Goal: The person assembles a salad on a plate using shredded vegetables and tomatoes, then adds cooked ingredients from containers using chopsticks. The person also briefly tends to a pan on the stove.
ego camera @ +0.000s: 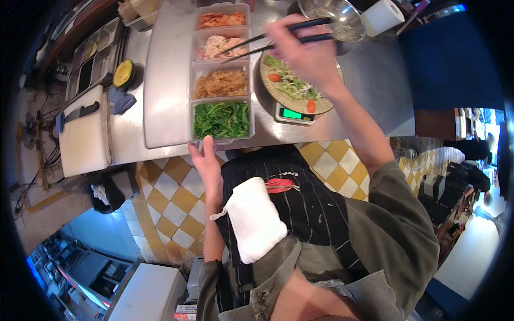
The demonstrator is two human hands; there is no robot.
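My right hand (301,52) is closed on a pair of black chopsticks (277,31), their tips over a plastic container of a pale pink mixed salad (219,45). Beneath that hand, a ribbed plate (285,98) with shredded greens and tomato pieces rests on a digital kitchen scale (295,115) with a lit green display. My left hand (205,154) touches the near edge of a container of green seaweed salad (221,119), thumb on the rim. Between these containers is one of brown shredded food (221,83); a container of orange-red food, perhaps kimchi (222,19), stands farthest away.
A metal bowl (349,20) and a paper roll (383,17) stand at the back right. On the left are a white cutting board (86,136) with a knife (82,111), a blue-grey cloth (121,100), an avocado half (123,73) and metal topping trays (105,60).
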